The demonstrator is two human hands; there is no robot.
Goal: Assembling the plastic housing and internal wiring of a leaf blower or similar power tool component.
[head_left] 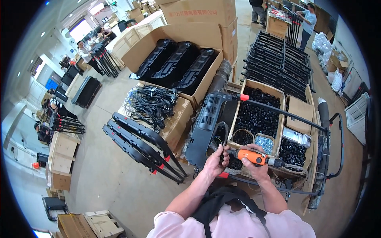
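Note:
An orange electric screwdriver (249, 156) lies across the front of the workbench, its front end pointing left. My right hand (257, 169) is wrapped round its body. Close to the tool's front end, my left hand (216, 161) has its fingers curled together; whatever they hold, if anything, is too small to make out. Just beyond the left hand sits a dark grey plastic housing (199, 137) with vent slots, joined to a black tube frame (286, 114) with red end pieces. Small bins of black screws (243, 137) and silver screws (263, 143) stand past the tool.
Wooden trays of black plastic caps (260, 113) fill the bench. Black frames (274, 59) are stacked behind. Left are curved black uprights (139, 139), bundled cables (152, 105) on a carton and an open carton (216, 71) of black covers. Other people (307, 25) work further off.

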